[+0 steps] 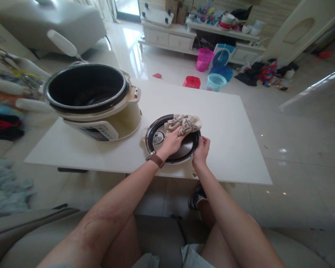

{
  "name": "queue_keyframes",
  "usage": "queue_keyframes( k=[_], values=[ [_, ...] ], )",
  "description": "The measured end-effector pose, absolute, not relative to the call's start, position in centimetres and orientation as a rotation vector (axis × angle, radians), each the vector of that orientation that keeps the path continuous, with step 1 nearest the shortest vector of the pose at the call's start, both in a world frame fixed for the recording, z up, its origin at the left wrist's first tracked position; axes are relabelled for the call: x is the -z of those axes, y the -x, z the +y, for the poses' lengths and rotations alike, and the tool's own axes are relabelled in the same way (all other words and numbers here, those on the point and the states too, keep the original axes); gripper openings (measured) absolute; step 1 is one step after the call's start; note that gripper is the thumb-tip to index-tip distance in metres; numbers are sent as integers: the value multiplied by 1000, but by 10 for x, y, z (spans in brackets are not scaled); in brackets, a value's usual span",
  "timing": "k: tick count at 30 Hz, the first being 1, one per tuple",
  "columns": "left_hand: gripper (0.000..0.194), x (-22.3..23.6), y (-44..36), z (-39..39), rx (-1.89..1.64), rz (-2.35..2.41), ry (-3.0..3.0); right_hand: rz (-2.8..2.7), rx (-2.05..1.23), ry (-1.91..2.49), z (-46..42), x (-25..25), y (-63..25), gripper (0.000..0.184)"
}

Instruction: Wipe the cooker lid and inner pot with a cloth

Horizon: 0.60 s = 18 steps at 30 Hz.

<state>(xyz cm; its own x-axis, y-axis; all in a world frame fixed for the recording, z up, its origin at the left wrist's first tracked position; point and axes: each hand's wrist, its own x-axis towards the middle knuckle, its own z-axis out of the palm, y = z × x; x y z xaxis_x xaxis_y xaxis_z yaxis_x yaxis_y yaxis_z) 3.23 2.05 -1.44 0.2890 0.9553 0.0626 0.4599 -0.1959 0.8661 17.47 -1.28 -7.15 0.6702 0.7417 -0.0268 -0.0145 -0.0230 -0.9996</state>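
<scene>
A round pressure cooker lid (184, 150) lies upside down on the white table, its metal underside and black sealing ring facing up. My left hand (173, 141), a watch at its wrist, presses a patterned cloth (185, 124) against the lid's far side. Its fingers are partly hidden by the cloth. At the lid's right edge my right hand (201, 150) grips the rim with curled fingers. To the left stands the electric pressure cooker (125, 121), uncovered, with a dark inner pot (86, 87) and a control panel on its front.
The white table (229, 149) bears the cooker and lid. White-handled utensils (63, 42) are behind and left of the cooker. Beyond the table, a pink basket (204, 59), a light blue basket (216, 82) and a red stool-like object (191, 82) are on the floor before a cluttered cabinet (181, 41).
</scene>
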Motion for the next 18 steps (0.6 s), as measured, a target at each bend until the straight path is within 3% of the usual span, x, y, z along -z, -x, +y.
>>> queue_keyframes(
  k=[6, 14, 18],
  values=[
    [40, 11, -31, 16, -666, 891, -1850, -488, -683, 1484, -14, 76, -175, 20],
    [40, 17, 6, 33, -497, 787, -1520, -462, -672, 1474, -14, 80, -179, 27],
    [43, 11, 31, 47, -708, 979, -1251, -475, -655, 1529, -10, 75, -180, 26]
  ],
)
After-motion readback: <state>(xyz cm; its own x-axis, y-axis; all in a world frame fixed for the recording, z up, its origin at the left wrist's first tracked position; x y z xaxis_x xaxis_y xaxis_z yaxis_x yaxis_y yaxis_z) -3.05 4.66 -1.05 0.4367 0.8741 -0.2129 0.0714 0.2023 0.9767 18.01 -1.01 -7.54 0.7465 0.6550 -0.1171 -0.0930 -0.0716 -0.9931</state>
